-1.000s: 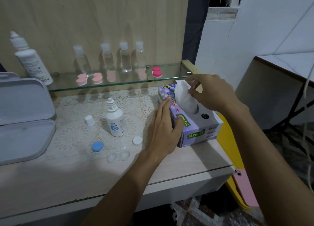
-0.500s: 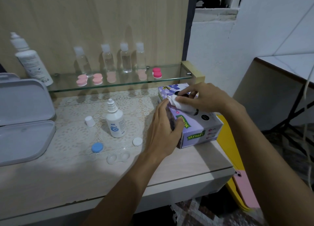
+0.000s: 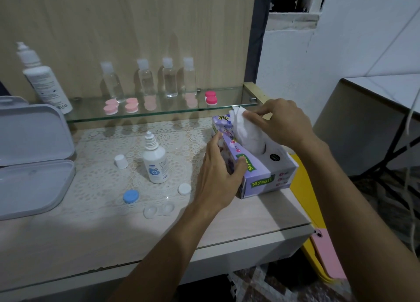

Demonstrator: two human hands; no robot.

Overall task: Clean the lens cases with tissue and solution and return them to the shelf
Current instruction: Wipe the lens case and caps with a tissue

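The work surface is a pale wooden desk (image 3: 68, 240) with a lace mat, backed by a wood panel; a glass shelf (image 3: 227, 92) runs along the rear at 12 o'clock and carries closed pink lens cases (image 3: 110, 107).

At 9 o'clock of the solution bottle (image 3: 155, 161), uncapped and upright, stands its white cap (image 3: 121, 161). At 6 o'clock of the bottle lies the open clear lens case (image 3: 159, 210), with a blue lid (image 3: 131, 196) and a white lid (image 3: 184, 189) beside it. The case is judged light, rigid and slippery when wet; hold it by the bridge between the wells.

The left hand (image 3: 218, 176) grips the side of the tissue box (image 3: 266, 174), steadying it. The right hand (image 3: 280, 122) pinches the tissue (image 3: 246, 131) rising from the slot. Tissue is soft and tears easily; grasp near its bunched top and pull straight up.
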